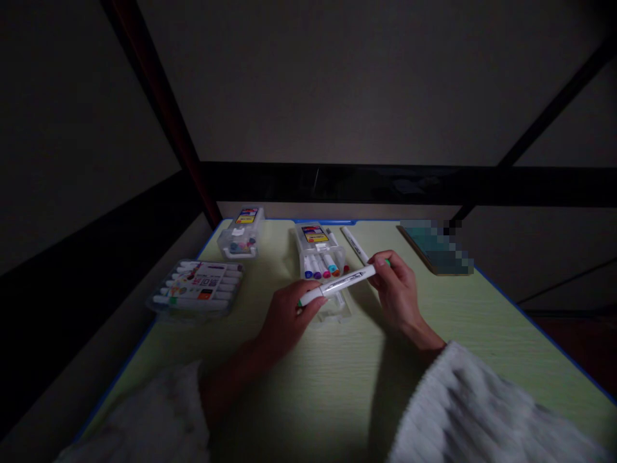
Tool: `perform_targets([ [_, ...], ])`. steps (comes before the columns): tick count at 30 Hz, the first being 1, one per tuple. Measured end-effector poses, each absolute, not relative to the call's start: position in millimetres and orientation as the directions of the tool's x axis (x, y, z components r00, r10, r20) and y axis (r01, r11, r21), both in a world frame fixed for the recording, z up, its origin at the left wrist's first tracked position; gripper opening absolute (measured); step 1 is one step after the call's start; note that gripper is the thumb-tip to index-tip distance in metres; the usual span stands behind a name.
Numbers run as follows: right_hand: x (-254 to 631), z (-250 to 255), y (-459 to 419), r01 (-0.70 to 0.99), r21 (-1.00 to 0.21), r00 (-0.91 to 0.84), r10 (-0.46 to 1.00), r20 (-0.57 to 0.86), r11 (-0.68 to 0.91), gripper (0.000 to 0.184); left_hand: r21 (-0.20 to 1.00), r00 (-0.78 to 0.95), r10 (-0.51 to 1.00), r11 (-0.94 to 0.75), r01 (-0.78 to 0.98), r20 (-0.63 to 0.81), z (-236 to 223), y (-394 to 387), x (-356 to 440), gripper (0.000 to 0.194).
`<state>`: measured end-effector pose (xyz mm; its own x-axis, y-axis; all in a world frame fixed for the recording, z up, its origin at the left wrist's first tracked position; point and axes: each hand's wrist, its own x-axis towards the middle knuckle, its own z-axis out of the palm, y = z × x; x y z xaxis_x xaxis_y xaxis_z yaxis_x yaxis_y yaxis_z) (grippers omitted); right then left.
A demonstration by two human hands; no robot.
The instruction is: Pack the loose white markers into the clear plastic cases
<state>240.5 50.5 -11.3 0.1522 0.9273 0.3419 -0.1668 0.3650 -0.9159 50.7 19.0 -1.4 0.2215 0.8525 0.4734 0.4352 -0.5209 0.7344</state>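
A white marker [344,283] with green ends is held level above the table, stretched between both hands. My left hand [289,313] pinches its left end, and my right hand [396,286] grips the right end with thumb and fingers. Just behind it lies an open clear plastic case [299,247] with several markers inside, their coloured ends facing me; part of its lid shows beneath the marker. Another white marker [354,244] rests on the table right of that case, its near end by my right hand.
A closed clear marker box [241,235] stands at the back left of the pale table [457,315]. Nearer, a flat pack of markers [197,286] lies by the left edge. At the right edge is a flat, partly pixelated green thing [431,247]. A wall rises behind.
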Motion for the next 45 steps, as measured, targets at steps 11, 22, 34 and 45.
perform_targets([
  [11, 237.1, -7.4, 46.0, -0.261, -0.929, 0.072, 0.965, 0.252, 0.262, 0.026, 0.383, 0.399, 0.737, -0.643, 0.663, 0.546, -9.1, 15.6, 47.4, 0.028],
  [22, 237.5, -8.3, 45.9, -0.270, -0.915, 0.045, 0.954, 0.298, 0.299, 0.026, 0.411, 0.363, 0.748, -0.627, 0.662, 0.556, -6.2, 17.5, 48.7, 0.026],
  [34, 234.9, -2.8, 44.3, -0.335, -0.901, 0.073, 0.961, 0.266, 0.275, 0.026, 0.497, 0.375, 0.795, -0.596, 0.631, 0.476, -8.1, 16.0, 49.0, 0.026],
  [45, 238.8, 14.7, 31.7, -0.515, -0.851, -0.222, 0.944, 0.244, 0.099, 0.045, 0.440, 0.383, 0.740, -0.650, 0.620, 0.553, -9.3, 16.1, 48.4, 0.031],
])
